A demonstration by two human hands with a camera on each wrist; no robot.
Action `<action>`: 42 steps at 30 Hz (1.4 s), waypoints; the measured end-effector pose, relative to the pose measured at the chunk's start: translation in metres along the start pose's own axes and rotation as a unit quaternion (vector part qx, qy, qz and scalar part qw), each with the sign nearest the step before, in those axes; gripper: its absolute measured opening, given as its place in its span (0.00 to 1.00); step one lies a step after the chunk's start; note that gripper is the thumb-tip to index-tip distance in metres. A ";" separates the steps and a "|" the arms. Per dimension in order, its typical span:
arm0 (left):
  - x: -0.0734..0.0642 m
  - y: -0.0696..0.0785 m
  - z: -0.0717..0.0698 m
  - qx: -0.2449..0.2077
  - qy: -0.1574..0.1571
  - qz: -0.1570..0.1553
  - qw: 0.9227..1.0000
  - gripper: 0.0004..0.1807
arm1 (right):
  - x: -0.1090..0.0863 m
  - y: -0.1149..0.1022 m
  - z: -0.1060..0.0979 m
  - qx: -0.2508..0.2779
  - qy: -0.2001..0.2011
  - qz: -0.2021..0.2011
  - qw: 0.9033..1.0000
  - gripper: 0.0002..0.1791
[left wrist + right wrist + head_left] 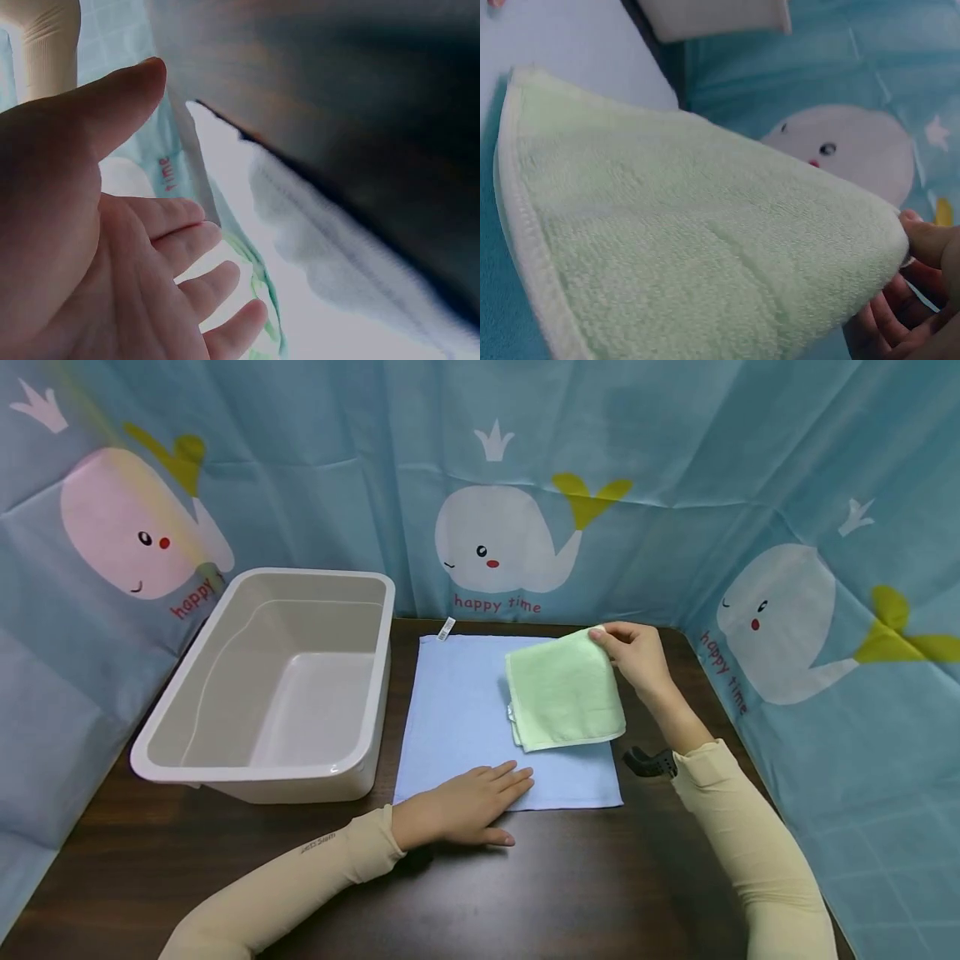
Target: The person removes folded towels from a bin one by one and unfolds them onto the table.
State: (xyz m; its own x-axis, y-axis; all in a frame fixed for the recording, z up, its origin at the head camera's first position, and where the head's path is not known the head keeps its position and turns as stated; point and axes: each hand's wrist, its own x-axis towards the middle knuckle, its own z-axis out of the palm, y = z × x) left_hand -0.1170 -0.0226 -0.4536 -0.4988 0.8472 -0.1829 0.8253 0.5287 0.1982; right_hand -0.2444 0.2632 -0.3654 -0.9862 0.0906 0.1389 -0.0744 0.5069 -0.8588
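Observation:
A folded pale green towel [566, 693] lies over the right part of a flat light blue towel [457, 718]. My right hand [633, 652] pinches the green towel's far right corner between thumb and fingers and lifts it. In the right wrist view the raised green towel [682, 225] slopes up to the pinching fingers [922, 240]. My left hand [476, 802] rests with fingers spread at the blue towel's near edge, below the green towel. In the left wrist view this hand [142, 247] shows its fingers loosely extended, with nothing in its palm.
A deep beige plastic basin [262, 685] stands left of the blue towel on the dark wooden table [570, 893]. A white tag [446, 628] sticks out at the blue towel's far edge. Blue curtains [322, 510] with whale prints enclose the back and sides.

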 end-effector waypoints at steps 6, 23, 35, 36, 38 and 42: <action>0.007 0.000 -0.004 -0.029 -0.043 -0.041 0.998 0.45 | 0.011 0.031 -0.014 0.009 0.005 0.062 0.998 0.28; 0.017 -0.007 -0.019 -0.068 -0.074 -0.055 0.993 0.38 | 0.040 0.118 -0.016 -0.151 0.007 0.136 0.979 0.24; 0.023 -0.007 -0.025 -0.064 -0.065 -0.063 0.994 0.38 | 0.027 0.103 -0.001 -0.296 0.049 -0.008 0.954 0.18; 0.024 -0.008 -0.026 -0.058 -0.059 -0.064 0.995 0.39 | 0.024 0.096 0.003 -0.286 0.047 -0.027 0.957 0.18; 0.026 -0.010 -0.027 -0.045 -0.046 -0.069 0.996 0.41 | 0.015 0.080 0.013 -0.262 0.021 -0.061 0.963 0.17; 0.033 -0.012 -0.033 -0.037 -0.029 -0.087 0.995 0.45 | -0.008 0.053 0.035 -0.230 -0.086 -0.077 0.966 0.17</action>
State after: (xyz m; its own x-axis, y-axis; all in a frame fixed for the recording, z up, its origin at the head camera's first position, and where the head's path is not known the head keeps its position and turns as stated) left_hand -0.1525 0.0006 -0.4307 -0.6151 0.7388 -0.2754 0.7043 0.6719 0.2292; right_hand -0.2458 0.2593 -0.4291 -0.9815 -0.1413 0.1296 -0.1885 0.8339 -0.5187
